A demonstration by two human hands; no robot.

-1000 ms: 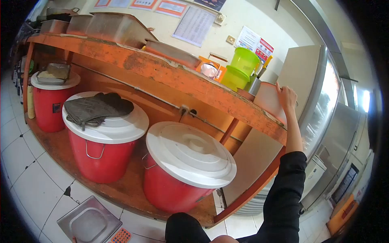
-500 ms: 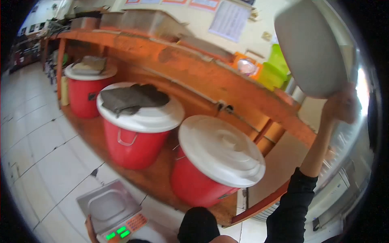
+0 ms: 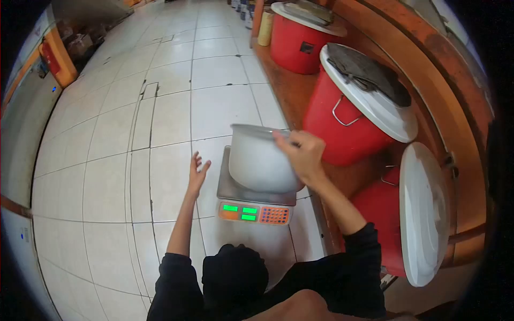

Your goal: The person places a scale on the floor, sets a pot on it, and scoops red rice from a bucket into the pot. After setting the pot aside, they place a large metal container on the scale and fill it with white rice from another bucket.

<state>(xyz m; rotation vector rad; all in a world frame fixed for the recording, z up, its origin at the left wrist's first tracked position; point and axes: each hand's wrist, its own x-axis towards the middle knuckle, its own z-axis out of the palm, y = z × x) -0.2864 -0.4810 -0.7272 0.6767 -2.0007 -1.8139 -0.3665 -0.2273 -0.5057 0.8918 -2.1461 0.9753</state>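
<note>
The right hand (image 3: pixel 304 155) grips the rim of the white bowl (image 3: pixel 259 160), which rests on the digital scale (image 3: pixel 256 200) on the tiled floor (image 3: pixel 134 134), while the left hand (image 3: pixel 197 172) hovers open and empty beside it; placement appears under way, and releasing next calls for a centred, steady bowl.

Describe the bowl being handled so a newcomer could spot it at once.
On the tiled floor beside the red buckets sits a digital scale. The white bowl rests on it, rim gripped by the right hand, the only open vessel there.
</note>
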